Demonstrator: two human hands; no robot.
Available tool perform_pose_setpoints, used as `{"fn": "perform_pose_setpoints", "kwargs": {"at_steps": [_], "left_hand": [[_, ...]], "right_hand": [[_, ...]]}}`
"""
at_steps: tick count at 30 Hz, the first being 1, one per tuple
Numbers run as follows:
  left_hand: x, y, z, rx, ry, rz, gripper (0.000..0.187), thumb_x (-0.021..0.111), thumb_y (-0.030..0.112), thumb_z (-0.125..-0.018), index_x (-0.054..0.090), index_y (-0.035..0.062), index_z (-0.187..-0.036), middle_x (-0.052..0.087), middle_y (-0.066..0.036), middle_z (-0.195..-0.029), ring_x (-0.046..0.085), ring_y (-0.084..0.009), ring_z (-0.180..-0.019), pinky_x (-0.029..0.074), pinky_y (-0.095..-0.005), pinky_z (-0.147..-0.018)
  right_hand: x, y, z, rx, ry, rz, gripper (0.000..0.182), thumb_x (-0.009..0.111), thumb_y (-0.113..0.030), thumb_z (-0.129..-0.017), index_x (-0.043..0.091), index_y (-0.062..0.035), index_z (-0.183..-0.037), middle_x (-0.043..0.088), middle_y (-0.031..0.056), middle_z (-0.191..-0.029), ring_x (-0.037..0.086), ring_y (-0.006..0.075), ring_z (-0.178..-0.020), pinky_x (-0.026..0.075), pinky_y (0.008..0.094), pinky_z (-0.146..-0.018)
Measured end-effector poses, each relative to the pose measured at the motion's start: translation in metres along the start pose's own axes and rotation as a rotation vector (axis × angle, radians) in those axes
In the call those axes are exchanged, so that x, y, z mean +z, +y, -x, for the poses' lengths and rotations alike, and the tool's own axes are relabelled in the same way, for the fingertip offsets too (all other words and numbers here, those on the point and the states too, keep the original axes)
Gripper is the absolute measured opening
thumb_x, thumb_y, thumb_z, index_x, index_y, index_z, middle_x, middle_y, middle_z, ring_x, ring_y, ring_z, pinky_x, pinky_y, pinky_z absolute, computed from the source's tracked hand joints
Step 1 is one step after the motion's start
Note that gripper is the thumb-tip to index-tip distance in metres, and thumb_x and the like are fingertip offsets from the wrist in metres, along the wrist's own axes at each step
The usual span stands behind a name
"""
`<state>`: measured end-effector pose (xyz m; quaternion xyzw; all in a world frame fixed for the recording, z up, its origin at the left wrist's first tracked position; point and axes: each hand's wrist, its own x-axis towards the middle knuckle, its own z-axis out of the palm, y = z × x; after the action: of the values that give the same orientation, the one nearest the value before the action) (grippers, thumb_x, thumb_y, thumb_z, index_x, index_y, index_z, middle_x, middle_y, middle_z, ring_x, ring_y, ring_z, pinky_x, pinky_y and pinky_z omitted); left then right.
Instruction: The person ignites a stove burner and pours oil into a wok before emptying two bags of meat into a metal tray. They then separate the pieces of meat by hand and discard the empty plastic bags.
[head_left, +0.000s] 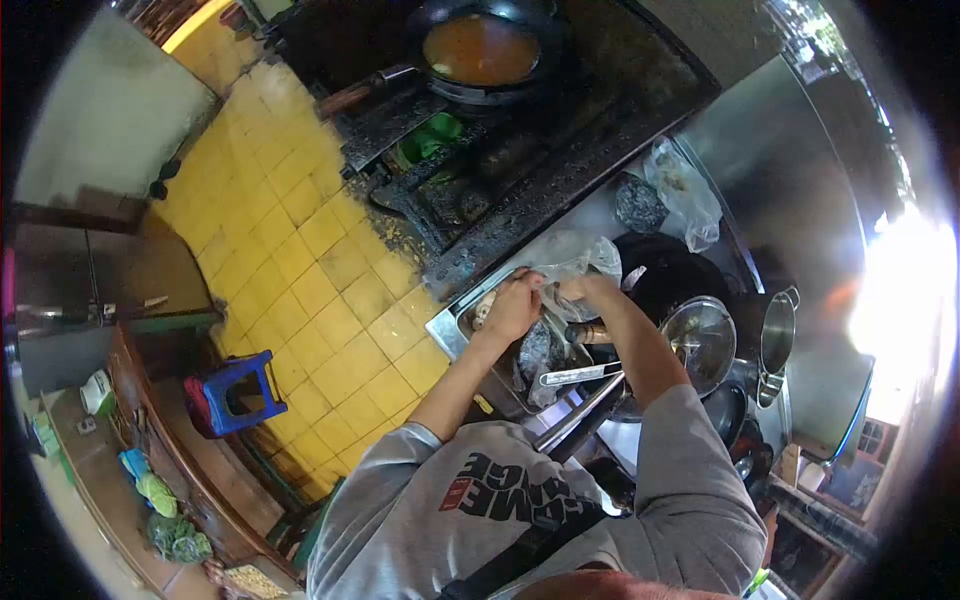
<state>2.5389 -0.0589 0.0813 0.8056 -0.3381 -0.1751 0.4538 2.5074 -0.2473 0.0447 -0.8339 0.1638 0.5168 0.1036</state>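
A clear plastic bag (578,250) sits at the counter's edge, and both of my hands are at it. My left hand (514,307) has its fingers bent together at the near side of the bag, over a metal tray (497,388). My right hand (588,289) is closed at the bag's mouth, its fingertips partly covered by the plastic. Whatever is inside the bag is too blurred to name. In the tray lies a dark, crumpled plastic-wrapped bundle (540,352), with pale pieces (484,308) beside my left hand.
Pans crowd the counter at right: a glass lid (700,335), a steel pot (778,335) and several handles near my forearm. A wok (480,55) of orange-brown liquid stands on the black stove (590,120). Another plastic bag (685,190) lies behind. A blue stool (235,395) stands on yellow tiles.
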Motion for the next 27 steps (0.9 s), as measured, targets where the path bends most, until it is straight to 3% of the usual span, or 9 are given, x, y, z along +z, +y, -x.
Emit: {"fn": "perform_pose_setpoints", "kwargs": {"at_steps": [3,8,13,17,18,19,20,22,27], "left_hand": [[0.011,-0.010,0.001,0.036,0.069,-0.028,0.022,0.055,0.005,-0.075,0.056,0.0076,-0.097,0.058,-0.016,-0.094,0.056,-0.0363,-0.087,0.045,-0.0447,-0.076],[0.004,0.002,0.001,-0.038,0.027,0.048,0.021,0.054,0.003,-0.074,0.058,0.0061,-0.095,0.059,-0.018,-0.094,0.058,-0.0375,-0.083,0.045,-0.0440,-0.076],[0.010,-0.009,0.005,0.053,0.078,0.067,0.021,0.054,0.003,-0.073,0.059,0.0055,-0.093,0.059,-0.020,-0.093,0.059,-0.0386,-0.081,0.047,-0.0440,-0.074],[-0.007,0.011,0.007,-0.233,-0.092,0.232,0.020,0.054,0.006,-0.074,0.059,0.0050,-0.094,0.059,-0.021,-0.095,0.058,-0.0396,-0.086,0.046,-0.0441,-0.077],[0.001,-0.002,0.009,0.042,0.011,0.074,0.022,0.054,0.006,-0.074,0.059,0.0027,-0.095,0.060,-0.023,-0.093,0.058,-0.0398,-0.082,0.047,-0.0437,-0.076],[0.016,-0.012,0.008,0.021,0.081,0.132,0.022,0.054,0.005,-0.074,0.059,0.0007,-0.095,0.060,-0.024,-0.088,0.059,-0.0395,-0.080,0.047,-0.0436,-0.074],[0.013,-0.007,0.008,0.039,0.041,0.024,0.021,0.053,0.005,-0.074,0.059,-0.0002,-0.093,0.060,-0.025,-0.086,0.058,-0.0403,-0.080,0.047,-0.0437,-0.074],[-0.015,0.016,0.007,-0.102,-0.169,0.018,0.018,0.052,0.005,-0.075,0.059,-0.0022,-0.091,0.059,-0.026,-0.086,0.058,-0.0413,-0.082,0.047,-0.0436,-0.075],[0.014,0.000,0.008,0.004,0.054,0.072,0.015,0.054,0.003,-0.075,0.057,-0.0043,-0.088,0.057,-0.027,-0.088,0.057,-0.0415,-0.085,0.046,-0.0434,-0.076]], "right_hand": [[-0.001,-0.002,0.009,-0.102,-0.025,0.061,0.048,0.036,-0.034,-0.089,0.044,-0.0103,-0.130,0.037,0.0111,-0.139,0.039,0.0325,-0.125,0.033,0.0412,-0.102],[0.008,-0.012,0.017,0.035,0.041,0.006,0.042,0.045,-0.023,-0.086,0.047,-0.0083,-0.125,0.042,0.0140,-0.135,0.040,0.0305,-0.124,0.035,0.0413,-0.101],[-0.008,-0.024,0.035,-0.097,0.023,0.199,0.037,0.049,-0.020,-0.083,0.054,-0.0042,-0.116,0.050,0.0184,-0.126,0.048,0.0298,-0.117,0.040,0.0410,-0.095],[0.035,0.031,-0.038,-0.205,0.159,0.111,0.039,0.048,-0.019,-0.082,0.054,-0.0019,-0.117,0.050,0.0212,-0.123,0.051,0.0321,-0.113,0.041,0.0418,-0.093],[0.056,0.039,-0.084,-0.320,0.280,0.086,0.040,0.049,-0.019,-0.082,0.053,-0.0022,-0.118,0.050,0.0216,-0.123,0.051,0.0328,-0.112,0.040,0.0420,-0.093],[0.039,0.032,-0.081,-0.175,0.015,0.297,0.041,0.049,-0.021,-0.082,0.053,-0.0042,-0.119,0.050,0.0214,-0.124,0.049,0.0335,-0.114,0.038,0.0410,-0.095],[0.005,0.005,-0.004,-0.177,0.188,0.098,0.040,0.050,-0.021,-0.082,0.054,-0.0057,-0.119,0.050,0.0210,-0.124,0.048,0.0335,-0.115,0.037,0.0412,-0.097],[0.030,0.043,-0.053,-0.292,0.322,0.109,0.044,0.049,-0.022,-0.082,0.050,-0.0077,-0.124,0.050,0.0187,-0.125,0.046,0.0339,-0.117,0.034,0.0415,-0.100],[0.030,0.030,-0.062,-0.335,0.313,0.460,0.047,0.045,-0.032,-0.086,0.047,-0.0090,-0.126,0.045,0.0173,-0.131,0.039,0.0306,-0.123,0.029,0.0380,-0.104]]}}
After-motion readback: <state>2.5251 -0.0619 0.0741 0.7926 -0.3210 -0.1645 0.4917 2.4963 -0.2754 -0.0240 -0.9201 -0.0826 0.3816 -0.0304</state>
